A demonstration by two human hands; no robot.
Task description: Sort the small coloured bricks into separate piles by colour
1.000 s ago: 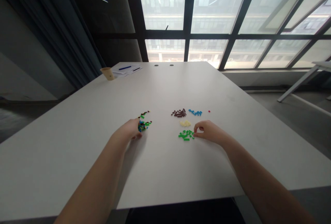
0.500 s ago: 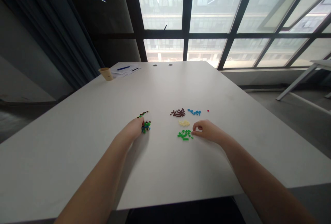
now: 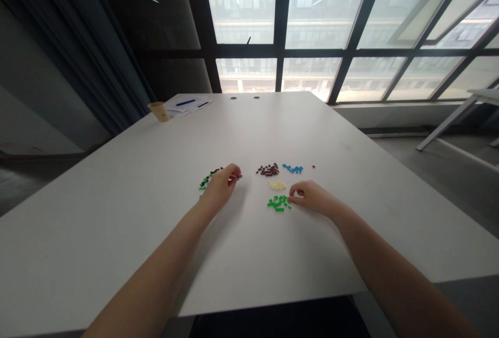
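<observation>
My left hand [image 3: 223, 182] is above the table, fingers pinched together; what they hold, if anything, is too small to name. It partly hides a mixed pile of small coloured building bricks [image 3: 205, 181]. My right hand [image 3: 310, 194] rests with its fingers curled at the right edge of the green bricks [image 3: 278, 203]; whether a piece is between the fingertips is unclear. Beyond the green group lie cream bricks [image 3: 277, 185]. Farther back are dark brown bricks [image 3: 268, 170], blue bricks [image 3: 293, 169] and a single red piece [image 3: 313, 166].
A beige paper cup [image 3: 159, 112] stands at the table's far left, tilted in view. Beside it are paper sheets [image 3: 191, 105] with a blue pen [image 3: 185, 102] and a dark pen [image 3: 203, 104]. The white table [image 3: 257, 135] reaches toward the windows.
My left hand has moved right and away from me, off the mixed pile toward the brown bricks, its fingers now pinched. My right hand has hardly moved.
</observation>
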